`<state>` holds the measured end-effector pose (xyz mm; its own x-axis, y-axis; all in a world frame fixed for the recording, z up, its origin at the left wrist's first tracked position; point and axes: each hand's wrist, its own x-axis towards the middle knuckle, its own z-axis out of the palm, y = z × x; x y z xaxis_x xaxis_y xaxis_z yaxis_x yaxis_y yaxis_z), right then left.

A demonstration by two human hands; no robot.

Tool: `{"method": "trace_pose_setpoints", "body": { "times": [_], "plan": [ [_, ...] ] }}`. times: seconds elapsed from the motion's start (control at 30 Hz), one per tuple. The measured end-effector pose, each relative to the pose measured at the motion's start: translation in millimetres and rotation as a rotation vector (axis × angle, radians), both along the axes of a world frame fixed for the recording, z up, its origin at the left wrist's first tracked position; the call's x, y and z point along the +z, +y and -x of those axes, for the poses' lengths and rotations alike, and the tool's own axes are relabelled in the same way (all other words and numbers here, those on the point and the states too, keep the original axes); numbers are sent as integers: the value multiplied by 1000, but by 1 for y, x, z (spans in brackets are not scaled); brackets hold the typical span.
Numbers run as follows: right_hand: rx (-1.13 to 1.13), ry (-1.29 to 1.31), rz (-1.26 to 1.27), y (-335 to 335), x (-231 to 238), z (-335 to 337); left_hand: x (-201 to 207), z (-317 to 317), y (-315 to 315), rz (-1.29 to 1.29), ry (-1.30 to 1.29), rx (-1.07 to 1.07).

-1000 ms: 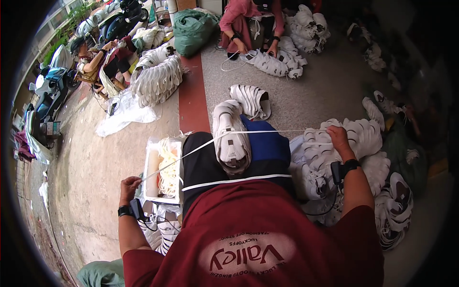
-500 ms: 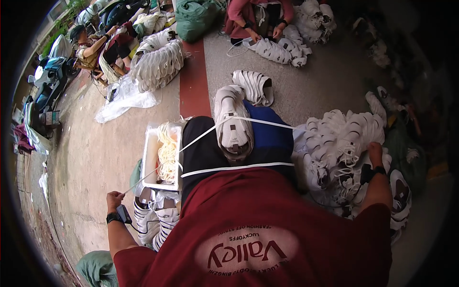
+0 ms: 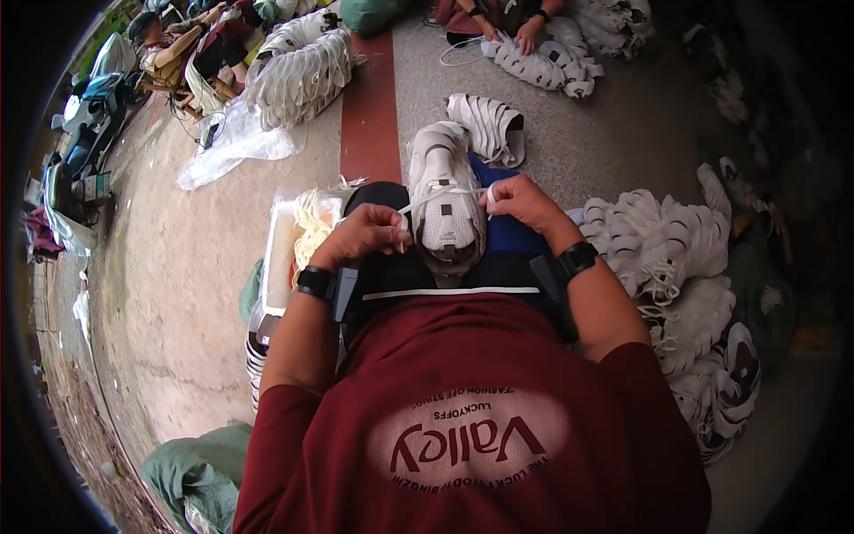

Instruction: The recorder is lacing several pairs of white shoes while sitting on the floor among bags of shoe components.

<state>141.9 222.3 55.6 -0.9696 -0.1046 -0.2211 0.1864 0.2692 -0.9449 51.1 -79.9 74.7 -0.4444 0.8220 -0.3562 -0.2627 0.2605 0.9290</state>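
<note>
A white mesh shoe upper [image 3: 436,160] lies lengthwise between my thighs. A flat white shoelace [image 3: 442,190] crosses over it. Left of the upper, my left hand [image 3: 378,230] pinches one part of the lace. My right hand [image 3: 520,203], just right of the upper, is closed on another part, with a short loop showing at its fingertips. Beyond the upper rests a stack of nested white uppers [image 3: 487,129].
By my left thigh, a white box [image 3: 279,258] contains cream laces [image 3: 313,222]. A big heap of white uppers [image 3: 658,236] stands at my right. Ahead, another person's hands [image 3: 511,37] handle uppers. Clear plastic sheeting [image 3: 236,147] and a green sack [image 3: 197,467] lie to the left.
Both hands came in from far out at either side to the upper. The lace, stretched wide before, now spans only a short gap between them. The view has shifted slightly.
</note>
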Motion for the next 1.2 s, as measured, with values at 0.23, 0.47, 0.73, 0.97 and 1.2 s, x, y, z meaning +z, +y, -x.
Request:
{"method": "trace_pose_setpoints", "body": {
  "times": [0.23,0.47,0.73,0.97,1.2],
  "plan": [
    [-400,179,21,-30,-38,28,-52,20,37,-23,312,320],
    [-296,600,-814,-64,-12,26,-53,10,39,9,446,381],
    [-497,292,-461,-54,-29,37,-30,-9,39,-197,59,526],
    [-312,329,-915,-85,6,4,-12,-26,74,-87,340,351],
    [-365,451,-721,-71,-31,8,-21,-22,106,206,916,299]
  ]
}}
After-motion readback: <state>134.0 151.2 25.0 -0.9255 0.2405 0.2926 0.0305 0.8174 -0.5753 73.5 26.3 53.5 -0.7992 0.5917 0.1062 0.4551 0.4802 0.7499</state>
